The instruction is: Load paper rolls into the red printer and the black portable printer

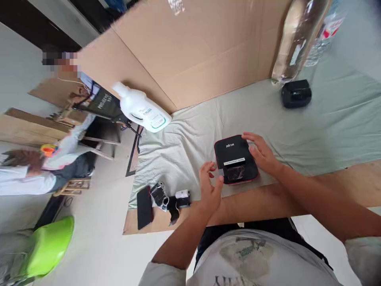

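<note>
A flat black case-like thing [235,151] with rounded corners and a red edge lies on the cloth in front of me. It carries a white logo, a narrow white label strip [234,161] and a shiny dark patch near its lower edge. My left hand [210,186] is at its left side, thumb apart from the bent fingers, with a small greyish piece by the fingertips that I cannot make out. On the other side, my right hand [262,153] has its fingers spread at the case's upper right edge. Whether either hand presses on the case, I cannot tell.
Left of my hands lie a dark phone [144,207] and small rolls with black strips [168,198]. A white jug [144,109] leans by the cardboard wall [202,51]. At the right are a black device [296,94] and clear bottles [323,39]. Another person sits far left.
</note>
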Available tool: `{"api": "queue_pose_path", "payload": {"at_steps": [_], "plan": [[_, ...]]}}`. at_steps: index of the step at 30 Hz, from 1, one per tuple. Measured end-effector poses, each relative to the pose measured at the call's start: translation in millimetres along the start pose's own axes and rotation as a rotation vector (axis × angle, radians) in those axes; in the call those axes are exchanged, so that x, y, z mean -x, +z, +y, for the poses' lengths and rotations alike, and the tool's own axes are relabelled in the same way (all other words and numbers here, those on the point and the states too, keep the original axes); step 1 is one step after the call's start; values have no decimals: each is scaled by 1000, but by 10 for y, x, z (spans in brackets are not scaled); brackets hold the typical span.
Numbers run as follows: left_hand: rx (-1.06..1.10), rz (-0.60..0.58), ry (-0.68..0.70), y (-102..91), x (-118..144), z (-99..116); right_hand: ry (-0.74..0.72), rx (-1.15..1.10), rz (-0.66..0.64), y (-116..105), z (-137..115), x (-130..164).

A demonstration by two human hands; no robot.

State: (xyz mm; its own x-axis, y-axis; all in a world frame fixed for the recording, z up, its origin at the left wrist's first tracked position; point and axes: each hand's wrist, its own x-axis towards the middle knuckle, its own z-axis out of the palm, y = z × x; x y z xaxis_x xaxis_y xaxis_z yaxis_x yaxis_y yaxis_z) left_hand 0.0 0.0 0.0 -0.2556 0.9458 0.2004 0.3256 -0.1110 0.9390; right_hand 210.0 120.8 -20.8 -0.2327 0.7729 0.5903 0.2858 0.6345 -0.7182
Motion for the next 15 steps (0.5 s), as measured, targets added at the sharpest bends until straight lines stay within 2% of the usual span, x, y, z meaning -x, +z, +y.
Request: {"api": "queue_pose_path", "payload": {"at_steps": [3, 6, 11, 15], "plan": [[126, -107, -144, -45, -279, -107, -247, 61, -119, -59, -212, 181], [209, -238, -215, -38, -450, -166, -381, 154, -119, -15, -286, 345], [407, -350, -318, 51, -544, -184, -395, 220, 33, 139, -207, 509], [527, -392, -441, 93, -571, -244, -411, 229, 77, 172, -178, 535]]}}
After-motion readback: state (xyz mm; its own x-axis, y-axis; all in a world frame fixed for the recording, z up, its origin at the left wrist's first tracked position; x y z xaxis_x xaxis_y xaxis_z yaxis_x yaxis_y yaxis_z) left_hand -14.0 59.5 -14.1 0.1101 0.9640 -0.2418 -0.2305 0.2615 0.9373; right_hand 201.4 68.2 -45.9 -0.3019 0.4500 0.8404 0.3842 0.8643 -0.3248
